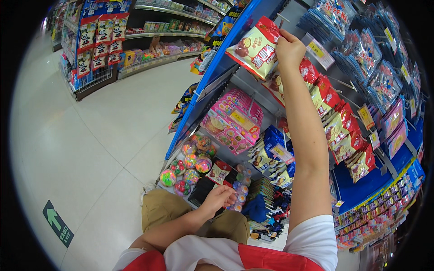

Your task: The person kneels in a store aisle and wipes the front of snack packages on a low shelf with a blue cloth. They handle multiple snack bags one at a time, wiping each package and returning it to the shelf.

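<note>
High on the rack, my right hand [291, 49] grips the top edge of a red and cream snack bag [254, 50] close to a metal peg hook [283, 18]. More bags of the same kind [318, 96] hang below and behind my right forearm. Low before my knees is my left hand [217, 200], its fingers loosely bent and nothing plainly in them. Just beyond it, another red and cream bag [219, 172] lies in a black container [200, 193]. Clear plastic packs of egg-like toys [241, 189] sit beside my left fingertips.
Pink boxed sets [234, 122] and blue snack bags [271, 145] hang beneath. Round tubs of colourful toys [191, 159] stand at the rack's base. Blue-backed packets [366, 50] hang to the right. A blue rack edge [200, 91] borders the tiled floor [101, 135]; another shelf [162, 61] stands across the aisle.
</note>
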`<state>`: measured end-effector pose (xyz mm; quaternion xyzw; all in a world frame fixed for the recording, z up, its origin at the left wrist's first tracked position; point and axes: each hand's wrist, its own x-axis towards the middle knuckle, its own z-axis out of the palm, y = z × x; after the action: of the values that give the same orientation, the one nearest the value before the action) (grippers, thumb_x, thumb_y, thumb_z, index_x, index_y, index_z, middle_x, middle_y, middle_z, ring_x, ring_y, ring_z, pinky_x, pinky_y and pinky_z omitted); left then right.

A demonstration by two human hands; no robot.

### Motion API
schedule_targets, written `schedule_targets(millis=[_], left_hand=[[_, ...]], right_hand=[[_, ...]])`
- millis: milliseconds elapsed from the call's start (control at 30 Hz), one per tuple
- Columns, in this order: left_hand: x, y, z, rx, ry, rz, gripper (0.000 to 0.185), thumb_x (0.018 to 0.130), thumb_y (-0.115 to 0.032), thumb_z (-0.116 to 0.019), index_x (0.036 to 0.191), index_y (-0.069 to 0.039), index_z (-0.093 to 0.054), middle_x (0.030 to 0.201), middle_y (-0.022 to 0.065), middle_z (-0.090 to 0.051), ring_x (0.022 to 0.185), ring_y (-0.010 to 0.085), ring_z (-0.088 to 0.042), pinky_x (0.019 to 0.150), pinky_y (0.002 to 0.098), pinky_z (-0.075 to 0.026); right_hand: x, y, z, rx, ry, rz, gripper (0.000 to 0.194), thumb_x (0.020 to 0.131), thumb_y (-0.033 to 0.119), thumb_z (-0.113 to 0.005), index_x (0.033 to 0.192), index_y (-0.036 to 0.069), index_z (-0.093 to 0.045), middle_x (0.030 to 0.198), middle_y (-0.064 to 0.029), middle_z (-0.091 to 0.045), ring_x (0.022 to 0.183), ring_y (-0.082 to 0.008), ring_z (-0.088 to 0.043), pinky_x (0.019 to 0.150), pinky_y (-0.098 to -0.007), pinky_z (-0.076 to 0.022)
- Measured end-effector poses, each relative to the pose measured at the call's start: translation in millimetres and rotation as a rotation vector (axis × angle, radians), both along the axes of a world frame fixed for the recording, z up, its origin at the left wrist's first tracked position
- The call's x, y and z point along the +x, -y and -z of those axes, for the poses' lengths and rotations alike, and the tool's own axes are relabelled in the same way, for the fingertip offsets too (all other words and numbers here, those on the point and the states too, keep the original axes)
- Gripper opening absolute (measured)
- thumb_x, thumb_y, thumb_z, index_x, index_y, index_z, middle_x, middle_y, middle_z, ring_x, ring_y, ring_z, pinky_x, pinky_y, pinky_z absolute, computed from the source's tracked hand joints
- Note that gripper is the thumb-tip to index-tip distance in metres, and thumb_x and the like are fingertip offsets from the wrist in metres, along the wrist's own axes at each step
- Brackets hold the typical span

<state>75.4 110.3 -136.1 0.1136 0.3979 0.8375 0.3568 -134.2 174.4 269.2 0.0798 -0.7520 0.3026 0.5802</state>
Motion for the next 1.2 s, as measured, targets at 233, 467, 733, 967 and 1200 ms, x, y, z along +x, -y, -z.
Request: schedule_targets(millis=[233, 467, 733, 967, 1200], left_hand=[[0.0, 1.1, 1.4, -0.022, -0.001, -0.004, 0.021, 0.099, -0.027, -0.053, 0.105, -0.009, -0.059, 0.093, 0.0033, -0.064, 0.081, 0.0111, -0.061, 0.074, 0.0260, -0.051], [-1.7, -0.8, 2.9, -0.038, -0.006, 0.006, 0.021, 0.100, -0.029, -0.053, 0.106, -0.009, -0.059, 0.093, 0.0022, -0.064, 0.081, 0.0101, -0.061, 0.073, 0.0251, -0.050], [0.5, -0.1, -0.4, -0.032, -0.010, 0.002, 0.020, 0.100, -0.029, -0.053, 0.104, -0.010, -0.059, 0.093, 0.0015, -0.064, 0.081, 0.0096, -0.061, 0.074, 0.0248, -0.050], [2.7, -2.6, 3.5, -0.020, -0.002, -0.008, 0.021, 0.100, -0.029, -0.052, 0.104, -0.010, -0.058, 0.093, 0.0019, -0.064, 0.081, 0.0108, -0.062, 0.074, 0.0264, -0.051], [7.2, -4.4, 6.6, 0.062, -0.046, 0.039, 0.018, 0.096, -0.023, -0.054, 0.104, -0.010, -0.064, 0.090, 0.0005, -0.065, 0.079, 0.0105, -0.061, 0.069, 0.0261, -0.051]], right_hand=[[-1.2, -5.1, 5.6, 0.266, -0.097, 0.193, 0.027, 0.082, 0.015, -0.061, 0.104, 0.008, -0.074, 0.095, -0.0170, -0.072, 0.086, -0.0290, -0.070, 0.079, -0.0371, -0.0529], [-0.2, 2.0, -4.7, 0.027, -0.023, 0.174, 0.024, 0.082, 0.026, -0.069, 0.097, 0.008, -0.076, 0.091, -0.0140, -0.073, 0.084, -0.0277, -0.069, 0.077, -0.0371, -0.0530], [-20.7, 4.4, -6.4, -0.107, -0.117, 0.156, 0.021, 0.078, 0.020, -0.075, 0.092, 0.005, -0.074, 0.089, -0.0117, -0.072, 0.082, -0.0214, -0.068, 0.077, -0.0323, -0.0523], [-37.8, -9.9, -18.6, -0.266, 0.058, -0.036, 0.020, 0.076, 0.022, -0.073, 0.088, 0.006, -0.075, 0.084, -0.0144, -0.072, 0.078, -0.0278, -0.069, 0.077, -0.0368, -0.0533], [-75.1, -75.4, -29.8, 0.163, 0.146, 0.076, 0.028, 0.081, 0.027, -0.069, 0.099, 0.006, -0.074, 0.089, -0.0119, -0.073, 0.079, -0.0226, -0.068, 0.073, -0.0343, -0.0521]])
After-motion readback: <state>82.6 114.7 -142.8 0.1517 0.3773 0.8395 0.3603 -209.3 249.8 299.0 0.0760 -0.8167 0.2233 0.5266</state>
